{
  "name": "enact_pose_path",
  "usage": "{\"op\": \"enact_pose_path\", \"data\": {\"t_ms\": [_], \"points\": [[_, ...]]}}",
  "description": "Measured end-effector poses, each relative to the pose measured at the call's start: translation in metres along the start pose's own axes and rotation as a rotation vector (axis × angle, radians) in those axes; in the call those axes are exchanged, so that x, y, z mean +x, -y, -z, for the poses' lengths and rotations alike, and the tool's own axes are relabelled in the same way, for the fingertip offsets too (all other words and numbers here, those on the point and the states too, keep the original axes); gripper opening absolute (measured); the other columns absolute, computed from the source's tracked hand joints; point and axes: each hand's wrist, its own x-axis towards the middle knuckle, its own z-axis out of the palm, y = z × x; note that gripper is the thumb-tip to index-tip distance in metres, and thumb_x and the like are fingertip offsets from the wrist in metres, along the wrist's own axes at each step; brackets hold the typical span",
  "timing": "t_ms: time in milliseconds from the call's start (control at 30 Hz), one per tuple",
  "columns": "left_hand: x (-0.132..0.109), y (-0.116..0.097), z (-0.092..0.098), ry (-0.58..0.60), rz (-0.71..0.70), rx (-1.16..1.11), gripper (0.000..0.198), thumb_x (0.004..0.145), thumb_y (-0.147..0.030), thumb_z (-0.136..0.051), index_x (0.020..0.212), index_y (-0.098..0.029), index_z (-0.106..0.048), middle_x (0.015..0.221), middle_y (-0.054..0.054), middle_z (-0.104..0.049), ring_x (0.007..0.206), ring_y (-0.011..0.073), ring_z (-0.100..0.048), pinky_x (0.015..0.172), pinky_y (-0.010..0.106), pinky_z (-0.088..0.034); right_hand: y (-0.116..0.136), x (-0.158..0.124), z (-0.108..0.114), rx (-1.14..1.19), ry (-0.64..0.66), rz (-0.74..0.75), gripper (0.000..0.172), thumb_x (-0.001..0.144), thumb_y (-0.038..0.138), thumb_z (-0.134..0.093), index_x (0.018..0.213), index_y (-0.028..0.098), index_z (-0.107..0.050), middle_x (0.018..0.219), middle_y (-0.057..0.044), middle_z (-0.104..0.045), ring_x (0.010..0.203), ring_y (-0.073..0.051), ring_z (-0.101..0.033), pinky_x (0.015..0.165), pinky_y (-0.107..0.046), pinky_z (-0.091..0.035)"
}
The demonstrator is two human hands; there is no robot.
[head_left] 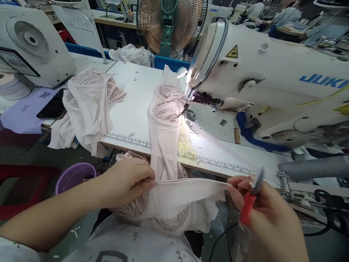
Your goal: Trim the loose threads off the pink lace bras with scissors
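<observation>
A pale pink bra (169,198) with lace cups hangs over the lap below the table edge. My left hand (131,178) pinches its band on the left, thumb and fingers closed on the cloth. At the band's right end, my right hand (261,207) pinches the fabric and also holds a small red-handled cutter (248,207), its metal tip pointing up. The band is stretched between both hands. Another pink lace bra (165,120) lies on the table, with one cup beside the presser foot of the white sewing machine (259,65).
More bras (88,105) are piled at the left by a black phone (53,105) and purple paper (27,112). A purple basket (76,176) and a red stool (27,176) stand below. A fan (171,22) is behind the table, and a grey roller (313,167) is at right.
</observation>
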Motion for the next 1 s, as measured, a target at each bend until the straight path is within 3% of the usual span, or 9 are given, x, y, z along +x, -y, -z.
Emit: {"op": "enact_pose_path", "data": {"t_ms": [67,133,233,300,533,633,767,900,1000], "points": [[0.005,-0.006,-0.001,0.036,-0.057,-0.003,0.017,0.088,-0.021,-0.047,0.082,-0.019,-0.063,0.077,0.004,-0.065,0.071,0.0180,-0.058,0.064,0.027,-0.041,0.013,0.003,-0.010,0.010,0.047,0.022,0.018,0.077,0.024,-0.064,0.093,0.024,-0.054,0.101,-0.009,-0.064,0.088,-0.025,-0.062,0.070,-0.035,-0.051],[0.012,-0.013,-0.003,0.068,-0.110,-0.002,0.017,0.087,-0.020,-0.049,0.083,-0.019,-0.065,0.076,0.005,-0.065,0.070,0.0187,-0.058,0.063,0.028,-0.041,0.029,0.006,-0.023,0.077,0.240,0.127,0.017,0.075,0.017,-0.062,0.090,0.023,-0.055,0.102,-0.009,-0.065,0.095,-0.025,-0.060,0.075,-0.034,-0.050],[0.021,-0.024,-0.005,0.119,-0.177,-0.004,0.020,0.087,-0.017,-0.046,0.085,-0.018,-0.066,0.075,0.005,-0.064,0.066,0.0187,-0.057,0.060,0.028,-0.040,0.050,0.012,-0.044,0.117,0.575,0.241,0.016,0.069,0.009,-0.060,0.078,0.021,-0.056,0.079,-0.003,-0.061,0.075,-0.019,-0.058,0.064,-0.028,-0.047],[0.024,-0.027,-0.007,0.148,-0.210,0.002,0.022,0.087,-0.015,-0.045,0.090,-0.019,-0.066,0.078,0.005,-0.065,0.068,0.0191,-0.059,0.061,0.028,-0.041,0.056,0.016,-0.053,0.162,0.648,0.247,0.018,0.064,0.004,-0.056,0.073,0.019,-0.053,0.072,0.001,-0.054,0.065,-0.014,-0.051,0.056,-0.023,-0.042],[0.006,0.005,-0.005,-0.053,-0.198,0.233,0.021,0.084,-0.018,-0.049,0.099,-0.022,-0.063,0.086,0.005,-0.068,0.080,0.0247,-0.060,0.083,0.039,-0.040,0.047,0.014,-0.052,0.300,0.635,0.086,0.010,0.074,0.013,-0.058,0.078,0.018,-0.051,0.074,0.002,-0.046,0.064,-0.011,-0.042,0.054,-0.021,-0.037],[-0.009,0.020,0.003,-0.142,-0.189,0.249,0.022,0.081,-0.022,-0.057,0.101,-0.025,-0.063,0.090,0.003,-0.067,0.084,0.0237,-0.060,0.083,0.034,-0.042,0.046,0.015,-0.049,0.304,0.632,0.057,0.011,0.073,0.014,-0.058,0.076,0.019,-0.048,0.070,0.003,-0.041,0.061,-0.011,-0.038,0.052,-0.021,-0.034],[-0.022,0.026,0.014,-0.173,-0.071,-0.031,0.021,0.078,-0.020,-0.061,0.096,-0.028,-0.066,0.089,-0.002,-0.067,0.079,0.0177,-0.061,0.066,0.021,-0.047,0.046,0.017,-0.049,0.355,0.602,0.049,0.013,0.071,0.012,-0.055,0.073,0.019,-0.045,0.069,0.004,-0.039,0.061,-0.010,-0.035,0.051,-0.020,-0.031],[-0.022,0.026,0.020,-0.224,-0.019,-0.303,0.015,0.078,-0.013,-0.059,0.085,-0.024,-0.067,0.086,-0.002,-0.069,0.076,0.0151,-0.064,0.064,0.019,-0.050,0.042,0.015,-0.048,0.323,0.600,0.038,0.014,0.073,0.015,-0.056,0.071,0.020,-0.042,0.068,0.004,-0.038,0.060,-0.010,-0.033,0.052,-0.021,-0.031],[-0.020,0.022,0.021,-0.257,0.119,-0.409,0.008,0.079,-0.017,-0.060,0.078,-0.022,-0.067,0.078,0.002,-0.068,0.068,0.0155,-0.063,0.058,0.020,-0.050,0.039,0.012,-0.046,0.278,0.591,0.020,0.016,0.077,0.021,-0.056,0.070,0.020,-0.041,0.067,0.004,-0.038,0.059,-0.010,-0.034,0.052,-0.021,-0.031]]}}
